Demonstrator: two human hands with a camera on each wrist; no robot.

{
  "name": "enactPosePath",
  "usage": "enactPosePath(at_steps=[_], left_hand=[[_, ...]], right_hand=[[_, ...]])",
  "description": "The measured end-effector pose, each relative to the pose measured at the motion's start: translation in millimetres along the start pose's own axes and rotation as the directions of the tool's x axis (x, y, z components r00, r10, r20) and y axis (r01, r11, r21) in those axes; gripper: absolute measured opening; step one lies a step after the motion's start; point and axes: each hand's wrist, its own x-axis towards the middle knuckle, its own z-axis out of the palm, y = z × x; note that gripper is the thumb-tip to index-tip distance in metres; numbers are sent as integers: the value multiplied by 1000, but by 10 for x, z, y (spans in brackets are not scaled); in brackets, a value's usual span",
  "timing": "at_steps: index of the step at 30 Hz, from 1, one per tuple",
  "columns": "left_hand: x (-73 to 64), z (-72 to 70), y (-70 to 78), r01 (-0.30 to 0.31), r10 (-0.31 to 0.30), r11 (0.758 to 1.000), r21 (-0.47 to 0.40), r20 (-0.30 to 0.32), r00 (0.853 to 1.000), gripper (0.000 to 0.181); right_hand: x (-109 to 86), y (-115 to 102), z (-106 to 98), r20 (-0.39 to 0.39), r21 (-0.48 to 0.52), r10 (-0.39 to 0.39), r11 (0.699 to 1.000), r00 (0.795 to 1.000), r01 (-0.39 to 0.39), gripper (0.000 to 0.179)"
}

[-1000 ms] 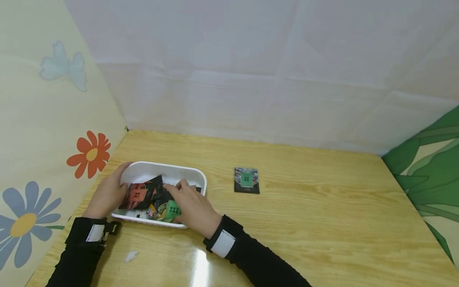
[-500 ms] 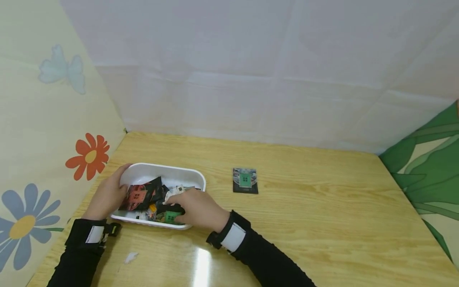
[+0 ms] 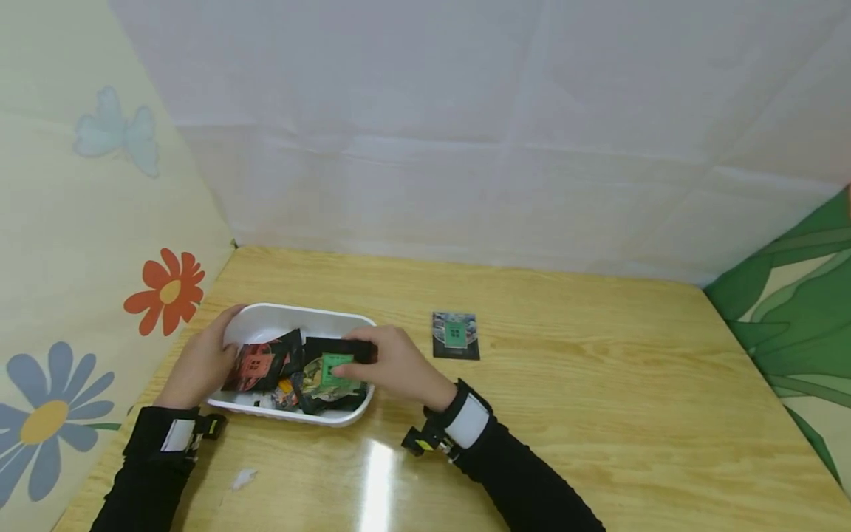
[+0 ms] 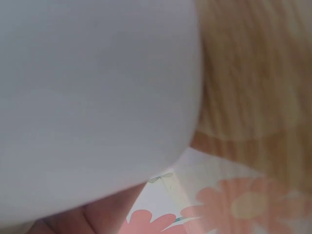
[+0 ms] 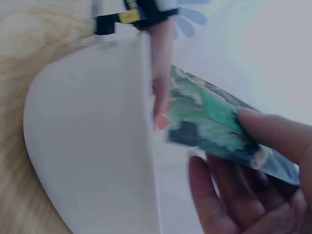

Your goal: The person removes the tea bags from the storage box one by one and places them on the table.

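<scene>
A white plastic tub (image 3: 272,321) stands on the left of the table. At its left end my left hand (image 3: 202,360) grips the rim, thumb over the inside and fingers along the outer wall. A dark packet with a green label (image 3: 312,377) is pinched between the thumb and fingers of my right hand (image 3: 402,366). It is tilted above the tub's right side. In the right wrist view the thumb lies on the packet's (image 5: 190,114) green label. A black packet with a red label (image 3: 255,368) lies in the tub beside my left thumb. More packets are partly hidden underneath.
A dark packet with a green label (image 3: 455,346) lies flat on the wooden table (image 3: 598,384), right of the tub. A white paper scrap (image 3: 243,479) is near the front. A flowered panel (image 3: 73,222) borders the left; a pale sheet (image 3: 465,133) hangs behind.
My right hand has taken hold of a green-labelled packet among those in the tub and lifted it, moving slightly right. My left hand stays on the tub's rim.
</scene>
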Motion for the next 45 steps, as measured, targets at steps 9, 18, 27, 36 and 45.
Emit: enactPosePath(at_steps=[9,18,27,36,45], left_hand=[[11,3,-5,-5,5,1000,5,1,1000,62],[6,9,-12,-9,9,1000,-2,1,1000,61],[12,33,-11,-8,9,1000,-7,11,1000,62],[14,31,-19,-21,21,1000,1,0,1000,62],[7,16,2,-14,14,1000,14,0,1000,63]], right_hand=[[-260,94,-495,-242,150,136,983,961,-101,46],[-500,285,-1089,-320,171,223,970,921,-176,52],[-804,530,-1449,-324,65,374,925,869,-374,72],[-1040,932,-1651,-339,-17,424,890,840,-456,74],[-1047,1089,-1672,-373,-99,450,850,811,-517,68]])
